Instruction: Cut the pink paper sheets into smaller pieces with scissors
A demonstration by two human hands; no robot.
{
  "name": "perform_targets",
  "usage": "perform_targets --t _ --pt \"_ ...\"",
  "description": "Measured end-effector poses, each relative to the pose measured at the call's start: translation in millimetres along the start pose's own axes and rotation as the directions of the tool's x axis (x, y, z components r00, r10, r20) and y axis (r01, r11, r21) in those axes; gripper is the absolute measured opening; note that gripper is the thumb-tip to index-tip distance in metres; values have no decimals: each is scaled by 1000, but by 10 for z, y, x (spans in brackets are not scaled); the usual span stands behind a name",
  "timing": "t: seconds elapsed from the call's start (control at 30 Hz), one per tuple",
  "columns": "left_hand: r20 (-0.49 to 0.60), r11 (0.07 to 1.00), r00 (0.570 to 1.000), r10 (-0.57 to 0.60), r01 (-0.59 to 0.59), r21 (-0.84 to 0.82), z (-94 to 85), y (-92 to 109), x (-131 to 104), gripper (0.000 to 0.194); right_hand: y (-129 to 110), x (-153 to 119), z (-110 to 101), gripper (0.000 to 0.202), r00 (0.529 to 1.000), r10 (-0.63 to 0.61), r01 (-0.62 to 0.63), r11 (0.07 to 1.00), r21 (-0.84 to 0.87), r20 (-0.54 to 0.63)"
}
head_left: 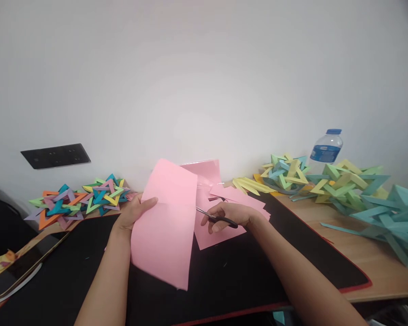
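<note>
My left hand (136,212) grips a pink sheet of paper (166,235) by its left side, thumb on top, and holds it up above the black mat. A crease runs across the sheet near the thumb. In my right hand (221,215) is a pair of scissors (229,222) with dark handles. Its metal blades point left and meet the sheet's right edge at about mid-height. Under and behind my right hand lie more pink papers (236,195). A clear plastic sleeve with pink paper (209,170) stands partly hidden behind the held sheet.
A black mat (258,271) with red edging covers the wooden table (313,217). Multicoloured paper stars (105,194) lie at left, a phone (23,262) nearer. Green and blue paper stars (391,222), yellow strips (251,185) and a water bottle (327,147) are at right.
</note>
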State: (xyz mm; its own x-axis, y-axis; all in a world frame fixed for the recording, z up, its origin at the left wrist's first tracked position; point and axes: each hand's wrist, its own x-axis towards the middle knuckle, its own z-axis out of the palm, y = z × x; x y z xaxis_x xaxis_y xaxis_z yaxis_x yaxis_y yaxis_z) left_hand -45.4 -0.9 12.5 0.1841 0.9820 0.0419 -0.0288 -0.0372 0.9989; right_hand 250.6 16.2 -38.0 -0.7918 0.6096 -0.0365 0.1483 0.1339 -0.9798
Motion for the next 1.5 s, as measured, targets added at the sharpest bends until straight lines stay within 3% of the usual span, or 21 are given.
perform_targets --t 0.23,0.47,0.67,0.9,1.07,1.27,1.5 --pt "-177 966 967 185 -212 -148 -18 -12 10 32 46 39 39 38 998 -1 7 995 96 -62" --pt "6 994 1000 19 -18 -108 80 -20 25 31 53 88 44 33 968 -34 98 963 250 -250" --pt "1 998 1000 17 -17 -53 55 -39 51 31 28 57 38 40 992 -84 101 975 199 -91" --pt "58 999 998 -1 -2 50 123 -69 76 40 14 109 70 36 989 -55 81 979 188 -140" --pt "42 997 998 -41 38 73 81 -18 38 40 68 74 -7 43 997 -27 36 993 116 -78" --pt "59 993 997 -51 44 112 53 26 18 44 41 11 -30 44 995 -34 29 998 55 98" --pt "96 987 990 -103 90 135 90 53 -8 41 -12 -19 -23 43 996 -3 3 1000 2 87"
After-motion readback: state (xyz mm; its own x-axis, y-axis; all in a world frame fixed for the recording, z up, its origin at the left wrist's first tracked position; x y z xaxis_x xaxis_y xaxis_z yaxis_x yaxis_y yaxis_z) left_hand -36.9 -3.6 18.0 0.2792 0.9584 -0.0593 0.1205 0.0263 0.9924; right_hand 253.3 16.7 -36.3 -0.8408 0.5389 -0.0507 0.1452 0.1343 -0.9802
